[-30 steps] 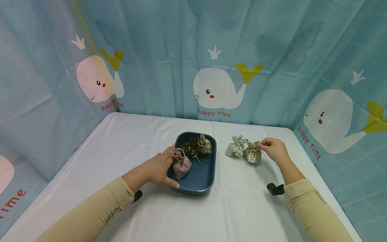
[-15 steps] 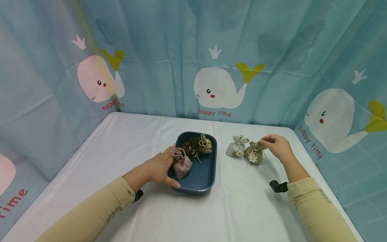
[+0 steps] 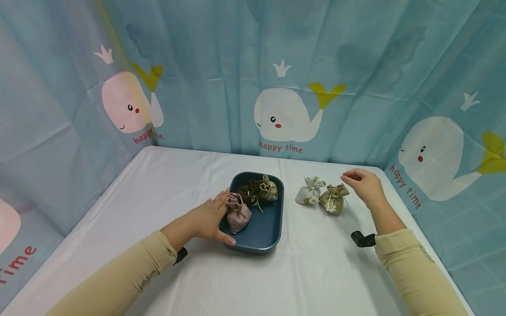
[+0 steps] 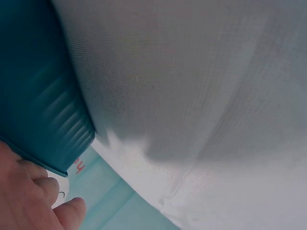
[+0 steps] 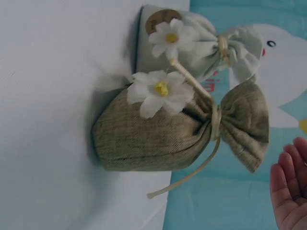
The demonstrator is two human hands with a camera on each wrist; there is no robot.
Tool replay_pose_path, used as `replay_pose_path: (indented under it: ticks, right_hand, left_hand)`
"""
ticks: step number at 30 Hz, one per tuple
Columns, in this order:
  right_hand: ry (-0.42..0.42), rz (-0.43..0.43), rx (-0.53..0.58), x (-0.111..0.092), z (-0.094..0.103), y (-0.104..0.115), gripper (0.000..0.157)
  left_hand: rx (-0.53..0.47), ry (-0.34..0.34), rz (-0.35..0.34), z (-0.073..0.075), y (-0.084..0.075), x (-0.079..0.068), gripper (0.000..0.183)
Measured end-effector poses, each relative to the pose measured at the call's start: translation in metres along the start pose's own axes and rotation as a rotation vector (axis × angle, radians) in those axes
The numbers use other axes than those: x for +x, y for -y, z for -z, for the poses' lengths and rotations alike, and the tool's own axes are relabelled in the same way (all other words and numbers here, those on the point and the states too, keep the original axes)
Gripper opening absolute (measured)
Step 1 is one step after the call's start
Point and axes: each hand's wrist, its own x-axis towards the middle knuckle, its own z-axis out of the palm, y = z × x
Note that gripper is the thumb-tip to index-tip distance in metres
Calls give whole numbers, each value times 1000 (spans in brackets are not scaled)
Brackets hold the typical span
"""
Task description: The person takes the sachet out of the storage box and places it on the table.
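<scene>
My left hand (image 3: 206, 219) rests on the left rim of a blue rectangular tray (image 3: 262, 235), fingers straight and thumb at the near corner. In the left wrist view its fingers lie along the tray's edge (image 4: 43, 86). Inside the tray sit a pink drawstring pouch (image 3: 239, 219), a dark brown one (image 3: 244, 194) and a golden-tan one (image 3: 269, 191). Right of the tray, a tan pouch with a white flower (image 5: 148, 139) stands beside a white pouch (image 3: 308, 194). My right hand (image 3: 365, 186) is just beyond the tan pouch's gathered neck, apart from it, with nothing between its relaxed fingers.
A white cloth (image 3: 182, 180) covers the table. Behind it and at both sides hangs a blue curtain (image 3: 197, 109) printed with whales. A black wrist-camera mount (image 3: 363, 239) sticks out by the right sleeve.
The right thumb and fingers pinched the tan pouch's top earlier; they have let go and moved up and slightly right. The pouch stays in place, and the left hand has not moved.
</scene>
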Motion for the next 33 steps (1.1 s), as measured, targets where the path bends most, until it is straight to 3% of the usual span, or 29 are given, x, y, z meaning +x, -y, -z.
replay_pose_path:
  ticks: [5, 17, 33]
  right_hand:
    - [20, 8, 8, -1, -3, 12, 41]
    - [91, 126, 62, 1, -19, 49, 33]
    - [265, 198, 148, -8, -50, 100, 29]
  left_hand:
    - [-1, -1, -1, 0, 0, 0, 131]
    - [0, -2, -3, 0, 0, 0, 132]
    - [-20, -8, -10, 0, 0, 0, 132]
